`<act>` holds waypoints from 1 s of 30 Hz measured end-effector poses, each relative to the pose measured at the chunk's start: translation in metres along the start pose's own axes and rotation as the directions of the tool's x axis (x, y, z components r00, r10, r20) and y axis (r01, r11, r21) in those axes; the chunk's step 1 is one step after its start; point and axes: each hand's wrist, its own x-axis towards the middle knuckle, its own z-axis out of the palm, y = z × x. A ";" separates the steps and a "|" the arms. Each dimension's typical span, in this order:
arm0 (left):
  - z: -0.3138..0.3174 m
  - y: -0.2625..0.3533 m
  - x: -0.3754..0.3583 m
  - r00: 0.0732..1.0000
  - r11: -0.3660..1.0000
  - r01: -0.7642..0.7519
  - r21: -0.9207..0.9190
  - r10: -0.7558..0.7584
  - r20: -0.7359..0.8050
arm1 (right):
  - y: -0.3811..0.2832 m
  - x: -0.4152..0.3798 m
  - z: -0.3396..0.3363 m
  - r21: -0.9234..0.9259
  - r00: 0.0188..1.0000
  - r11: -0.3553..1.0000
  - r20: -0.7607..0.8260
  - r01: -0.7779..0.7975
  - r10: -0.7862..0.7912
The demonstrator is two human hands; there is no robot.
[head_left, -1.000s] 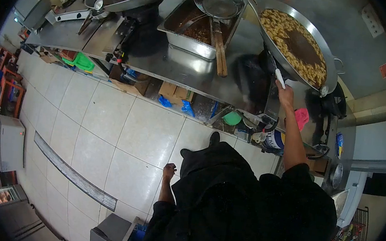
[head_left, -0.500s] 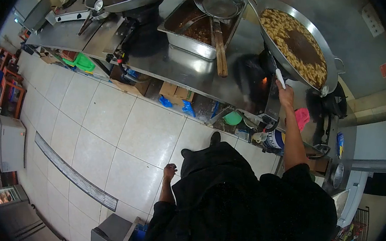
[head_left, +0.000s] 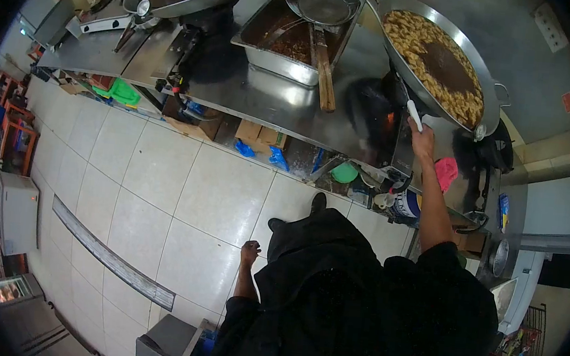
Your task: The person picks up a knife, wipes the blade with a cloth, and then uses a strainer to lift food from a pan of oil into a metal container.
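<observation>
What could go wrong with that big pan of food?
The bare right hand grips a white stick close under the wok, near a faint orange glow. If that's fire, it might burn the fingers.

The food sits in liquid close to the wok's near edge, so a bump could spill it.

The pink cloth lies on the counter near the wok; it might catch fire if flames reached it.

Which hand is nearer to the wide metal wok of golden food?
Right: the right hand holds a slim white object in front of the wok; the left hand hangs farther back, above the floor.
</observation>
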 end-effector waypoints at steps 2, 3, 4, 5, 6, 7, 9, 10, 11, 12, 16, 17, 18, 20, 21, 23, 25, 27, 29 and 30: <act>0.000 0.003 0.000 1.000 0.999 -0.011 0.031 0.011 -0.009 | 0.003 0.003 0.002 0.006 1.000 1.000 -0.002 -0.002 0.002; 0.000 0.004 0.001 1.000 0.999 -0.013 0.038 0.013 -0.007 | 0.005 0.005 0.003 0.009 1.000 1.000 -0.003 -0.003 0.003; 0.000 0.005 0.001 1.000 0.999 -0.014 0.046 0.014 -0.005 | 0.007 0.007 0.004 -0.002 1.000 1.000 -0.003 0.001 -0.001; 0.000 0.005 0.002 1.000 0.999 -0.019 0.049 0.019 -0.007 | 0.008 0.009 0.005 -0.013 1.000 1.000 -0.003 0.007 -0.007; 0.001 0.006 0.002 1.000 0.998 -0.024 0.052 0.024 -0.009 | 0.006 0.009 0.004 -0.024 1.000 1.000 -0.003 0.013 -0.013; 0.002 0.007 0.002 0.999 0.998 -0.029 0.054 0.030 -0.012 | 0.004 0.008 0.003 -0.023 1.000 1.000 -0.006 0.016 -0.016; 0.003 0.008 0.002 0.999 0.998 -0.032 0.053 0.033 -0.011 | 0.000 0.005 0.000 -0.021 1.000 1.000 -0.012 0.021 -0.021; 0.004 0.008 0.002 0.999 0.998 -0.034 0.053 0.035 -0.010 | 0.000 0.006 0.000 -0.030 1.000 0.999 -0.014 0.018 -0.018; 0.004 0.008 0.002 1.000 0.998 -0.023 0.059 0.024 -0.004 | 0.001 0.006 0.001 -0.039 1.000 0.999 -0.018 0.015 -0.016; 0.005 0.009 0.002 1.000 0.998 -0.013 0.065 0.013 0.002 | 0.002 0.008 0.002 -0.047 1.000 0.999 -0.021 0.012 -0.013; 0.009 0.012 -0.003 1.000 0.998 0.028 0.053 -0.028 -0.002 | 0.008 0.012 0.004 -0.023 1.000 1.000 -0.013 0.013 -0.013; 0.010 0.014 -0.005 1.000 0.999 0.030 0.040 -0.030 -0.002 | 0.009 0.011 0.004 -0.031 0.999 0.999 -0.028 0.036 -0.037; 0.011 0.014 -0.006 0.999 0.999 0.032 0.027 -0.032 -0.003 | 0.008 0.010 0.003 -0.039 0.997 0.997 -0.043 0.060 -0.062; 0.012 0.014 -0.008 0.999 0.999 0.038 0.002 -0.038 -0.001 | 0.014 0.014 0.007 -0.010 0.999 0.999 -0.031 0.038 -0.038; 0.013 0.011 -0.006 0.999 0.999 0.042 -0.010 -0.042 0.001 | 0.014 0.015 0.007 0.004 0.999 1.000 -0.025 0.027 -0.027; 0.014 0.007 -0.004 0.999 0.999 0.049 -0.015 -0.049 0.002 | 0.015 0.016 0.007 0.001 1.000 1.000 0.003 -0.009 0.009; 0.014 0.007 -0.003 0.998 0.998 0.058 0.000 -0.058 -0.002 | 0.012 0.015 0.006 0.002 1.000 1.000 0.003 -0.012 0.012; 0.013 0.007 -0.004 0.999 0.999 0.047 0.017 -0.047 0.008 | 0.011 0.013 0.005 0.005 1.000 1.000 -0.023 0.016 -0.016; 0.013 0.007 -0.004 0.999 0.999 0.035 0.005 -0.035 0.016 | 0.014 0.015 0.007 0.008 0.999 1.000 -0.028 0.025 -0.025; 0.013 0.004 -0.003 0.999 0.999 0.028 -0.016 -0.028 0.018 | 0.012 0.015 0.006 0.009 0.999 1.000 -0.032 0.030 -0.030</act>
